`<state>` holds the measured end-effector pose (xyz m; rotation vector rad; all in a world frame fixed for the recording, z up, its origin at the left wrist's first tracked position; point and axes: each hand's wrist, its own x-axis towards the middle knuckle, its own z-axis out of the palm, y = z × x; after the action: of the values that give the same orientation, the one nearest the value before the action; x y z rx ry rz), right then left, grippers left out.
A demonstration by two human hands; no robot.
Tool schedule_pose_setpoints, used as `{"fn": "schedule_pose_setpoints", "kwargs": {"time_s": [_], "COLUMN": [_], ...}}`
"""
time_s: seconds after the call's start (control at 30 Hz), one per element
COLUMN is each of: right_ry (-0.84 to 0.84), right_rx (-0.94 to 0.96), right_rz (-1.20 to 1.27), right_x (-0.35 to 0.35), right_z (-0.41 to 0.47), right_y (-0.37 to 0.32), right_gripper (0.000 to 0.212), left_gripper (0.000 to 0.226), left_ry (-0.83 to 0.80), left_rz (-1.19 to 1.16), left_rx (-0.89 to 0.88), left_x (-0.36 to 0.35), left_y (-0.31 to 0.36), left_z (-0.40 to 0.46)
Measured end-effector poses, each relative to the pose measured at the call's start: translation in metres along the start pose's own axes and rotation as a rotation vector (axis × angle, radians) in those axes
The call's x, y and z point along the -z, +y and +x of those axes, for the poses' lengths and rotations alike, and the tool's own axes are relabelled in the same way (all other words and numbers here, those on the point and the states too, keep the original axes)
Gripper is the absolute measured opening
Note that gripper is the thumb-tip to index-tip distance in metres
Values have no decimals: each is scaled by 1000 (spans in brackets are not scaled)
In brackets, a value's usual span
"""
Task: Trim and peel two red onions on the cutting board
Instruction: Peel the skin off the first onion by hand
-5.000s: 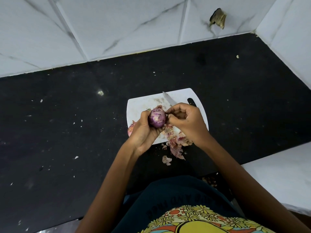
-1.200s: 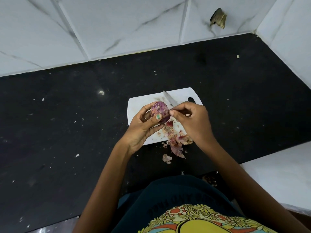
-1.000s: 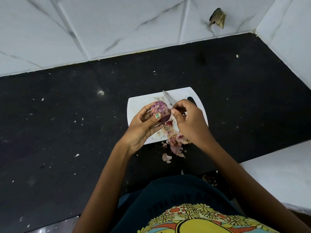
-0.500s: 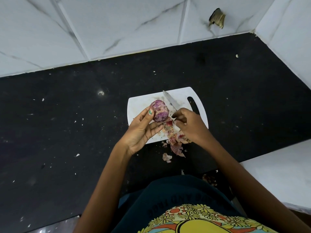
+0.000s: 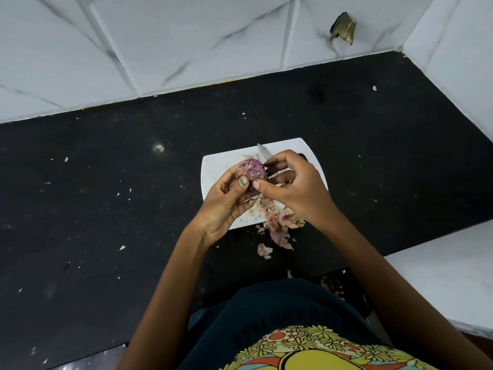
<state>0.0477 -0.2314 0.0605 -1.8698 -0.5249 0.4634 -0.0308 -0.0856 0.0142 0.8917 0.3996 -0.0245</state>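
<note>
A partly peeled red onion, purple with pale flecks of skin, is held above the white cutting board. My left hand grips it from the left, thumb laid across its front. My right hand closes on it from the right, with the thumb at its lower side and the forefinger at its top. A knife lies on the board behind the onion; only its blade tip shows past my right hand. No second onion is in view.
A heap of pink onion skins spills over the board's near edge, with one loose scrap on the black counter. White tiled walls close the back and right. A white ledge sits at the near right.
My right hand dropped towards the skin heap half a second ago and has come back up onto the onion. My left hand has kept hold of the onion throughout.
</note>
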Motion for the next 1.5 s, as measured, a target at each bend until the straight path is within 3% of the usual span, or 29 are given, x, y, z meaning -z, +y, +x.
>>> {"fn": "schedule_pose_setpoints", "kwargs": {"time_s": [0.37,0.57,0.9,1.07,1.23,1.5], "right_ry": [9,-5,39,116,86,225], "right_rx": [-9,5,29,199,349,520], "right_rz": [44,41,39,-46,-151,-221], "right_x": [2,1,0,-1,-9,-18], "right_z": [6,5,7,1,0,-1], "right_y": [-1,1,7,8,12,19], "right_gripper": [21,29,11,9,27,14], "left_gripper": [83,83,93,84,62,65], "left_ry": [21,28,79,120,133,187], "left_rz": [29,70,126,159,149,165], "left_rx": [-4,-29,2,12,9,-50], "left_x": [-1,0,-1,-3,-8,-10], "left_y": [1,3,-1,-1,-1,-2], "left_z": [0,1,2,3,2,4]}}
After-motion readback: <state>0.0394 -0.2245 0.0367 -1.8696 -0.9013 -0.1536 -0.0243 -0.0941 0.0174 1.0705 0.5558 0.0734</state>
